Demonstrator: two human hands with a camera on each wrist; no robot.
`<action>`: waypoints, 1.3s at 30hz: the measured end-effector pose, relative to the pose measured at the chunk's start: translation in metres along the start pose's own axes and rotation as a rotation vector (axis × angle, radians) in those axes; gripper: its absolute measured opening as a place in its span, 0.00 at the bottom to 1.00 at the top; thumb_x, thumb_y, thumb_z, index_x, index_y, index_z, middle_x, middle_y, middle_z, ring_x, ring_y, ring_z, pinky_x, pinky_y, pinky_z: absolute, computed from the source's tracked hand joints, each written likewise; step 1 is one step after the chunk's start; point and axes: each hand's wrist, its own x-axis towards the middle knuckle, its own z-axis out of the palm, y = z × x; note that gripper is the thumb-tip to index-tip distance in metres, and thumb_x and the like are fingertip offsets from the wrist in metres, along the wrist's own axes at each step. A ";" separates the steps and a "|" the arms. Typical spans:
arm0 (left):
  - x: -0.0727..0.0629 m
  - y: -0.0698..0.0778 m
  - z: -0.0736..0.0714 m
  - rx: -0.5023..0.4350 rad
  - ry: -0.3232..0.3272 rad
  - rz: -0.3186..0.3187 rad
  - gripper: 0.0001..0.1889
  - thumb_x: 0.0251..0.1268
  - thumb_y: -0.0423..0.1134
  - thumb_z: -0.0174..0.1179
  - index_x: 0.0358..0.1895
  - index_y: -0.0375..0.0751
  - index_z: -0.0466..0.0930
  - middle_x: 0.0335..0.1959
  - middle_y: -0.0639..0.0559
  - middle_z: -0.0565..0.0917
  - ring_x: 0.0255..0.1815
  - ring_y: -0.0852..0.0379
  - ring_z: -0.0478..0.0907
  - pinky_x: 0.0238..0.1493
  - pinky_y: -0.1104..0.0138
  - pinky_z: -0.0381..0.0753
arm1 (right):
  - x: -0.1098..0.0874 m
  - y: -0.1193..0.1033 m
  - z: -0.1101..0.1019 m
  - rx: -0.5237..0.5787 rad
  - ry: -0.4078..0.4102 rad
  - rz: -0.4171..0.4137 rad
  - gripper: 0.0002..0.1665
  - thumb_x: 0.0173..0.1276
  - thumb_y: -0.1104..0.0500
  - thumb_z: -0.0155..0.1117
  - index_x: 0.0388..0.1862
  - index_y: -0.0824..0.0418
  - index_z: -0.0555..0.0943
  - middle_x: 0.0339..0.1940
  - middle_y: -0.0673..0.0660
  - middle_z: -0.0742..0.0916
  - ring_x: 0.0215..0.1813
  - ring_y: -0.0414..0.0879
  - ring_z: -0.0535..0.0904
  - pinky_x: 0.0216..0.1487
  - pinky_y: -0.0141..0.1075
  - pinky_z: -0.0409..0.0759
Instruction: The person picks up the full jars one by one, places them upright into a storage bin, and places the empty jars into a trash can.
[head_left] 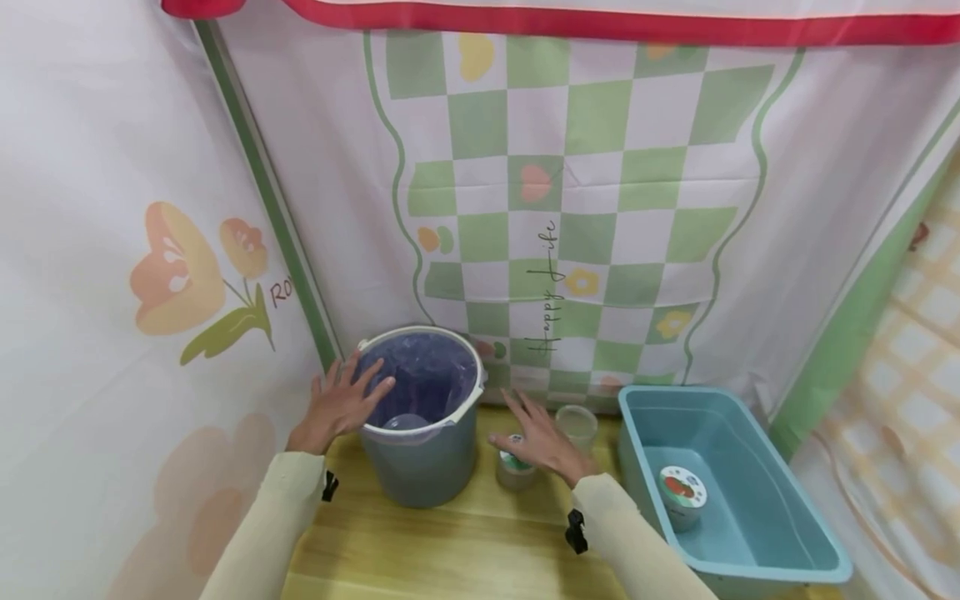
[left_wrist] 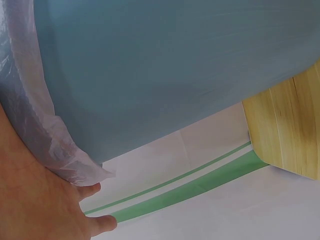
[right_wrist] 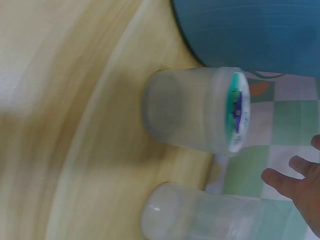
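Lidded cup partly behind right hand, its print probably illegible; clear cup cut off in right wrist view.

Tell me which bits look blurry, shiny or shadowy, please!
Head view: clear enough to read "Happy Life" on the curtain; right wrist view: print on the lid is smeared, a soft shadow darkens the table, and a tiny glint shows on the clear cup; left wrist view: pale shine on the bag, while the bucket is dim.

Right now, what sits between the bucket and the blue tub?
The head view shows a lidded cup, a clear cup beside it, and the right hand, partly hiding the lidded cup.
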 end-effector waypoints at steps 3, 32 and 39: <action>0.001 -0.001 0.001 0.004 0.003 0.001 0.43 0.84 0.75 0.30 0.91 0.55 0.52 0.93 0.39 0.38 0.90 0.23 0.35 0.81 0.22 0.32 | -0.003 0.006 0.008 0.009 -0.015 0.004 0.58 0.77 0.32 0.66 0.93 0.49 0.50 0.94 0.65 0.49 0.89 0.76 0.51 0.79 0.80 0.55; 0.002 0.000 -0.001 -0.008 -0.004 -0.006 0.43 0.84 0.75 0.30 0.91 0.57 0.52 0.93 0.40 0.38 0.91 0.24 0.34 0.81 0.22 0.32 | -0.006 0.125 0.110 0.049 0.148 -0.229 0.62 0.69 0.48 0.81 0.92 0.56 0.54 0.88 0.75 0.60 0.75 0.84 0.69 0.68 0.80 0.71; 0.003 0.000 -0.001 -0.010 -0.003 -0.010 0.43 0.84 0.75 0.31 0.91 0.56 0.52 0.93 0.40 0.38 0.91 0.25 0.34 0.81 0.22 0.31 | 0.004 0.150 0.131 -0.018 0.223 -0.249 0.62 0.60 0.55 0.87 0.88 0.61 0.63 0.86 0.73 0.66 0.72 0.78 0.77 0.66 0.74 0.78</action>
